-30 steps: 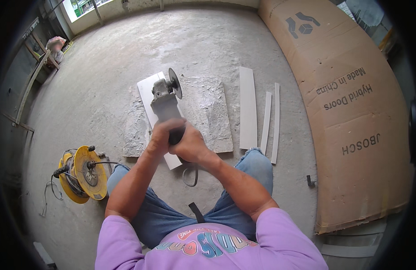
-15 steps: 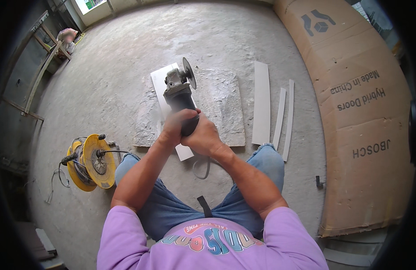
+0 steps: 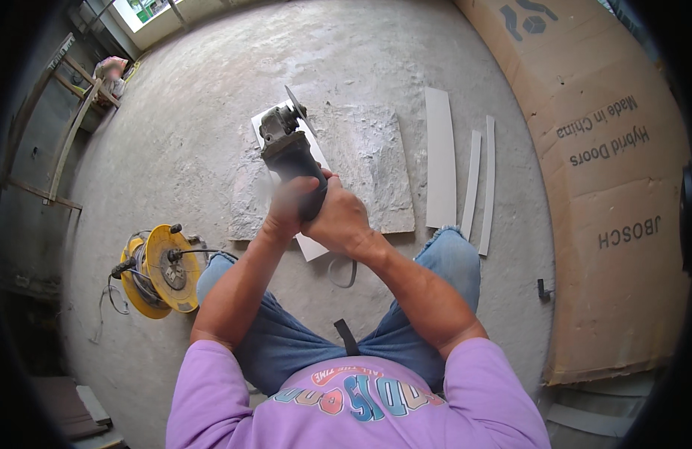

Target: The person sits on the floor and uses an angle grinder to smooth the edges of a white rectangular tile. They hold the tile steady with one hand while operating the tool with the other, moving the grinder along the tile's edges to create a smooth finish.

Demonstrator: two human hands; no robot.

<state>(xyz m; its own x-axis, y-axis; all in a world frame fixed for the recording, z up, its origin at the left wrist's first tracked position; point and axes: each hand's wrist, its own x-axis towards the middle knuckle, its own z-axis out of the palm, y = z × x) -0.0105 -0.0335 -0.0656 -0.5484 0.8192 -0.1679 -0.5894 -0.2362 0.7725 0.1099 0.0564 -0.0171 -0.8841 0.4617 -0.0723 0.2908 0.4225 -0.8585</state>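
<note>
An angle grinder (image 3: 288, 153) with a black body and a dusty metal head is gripped between my two hands, above the floor. My left hand (image 3: 286, 203) wraps its body from the left, partly blurred. From the right, my right hand (image 3: 342, 217) closes round the lower end of the body. The thin cutting disc (image 3: 296, 103) stands nearly edge-on at the far end. Beneath the grinder lies a white strip (image 3: 313, 248), slanting across a rough, dusty slab (image 3: 368, 168). My hands and the tool hide the strip's middle. A grey cord hangs below my hands.
A yellow cable reel (image 3: 172, 269) stands beside my left knee. Right of the slab lie a wide pale strip (image 3: 441, 161) and two narrow ones. A long cardboard box (image 3: 593, 224) runs along the right side. A wooden frame (image 3: 75, 127) leans at the far left.
The grinder has tilted further left, and its disc now shows more edge-on. Both hands keep their hold. The whole view has shifted and turned slightly.
</note>
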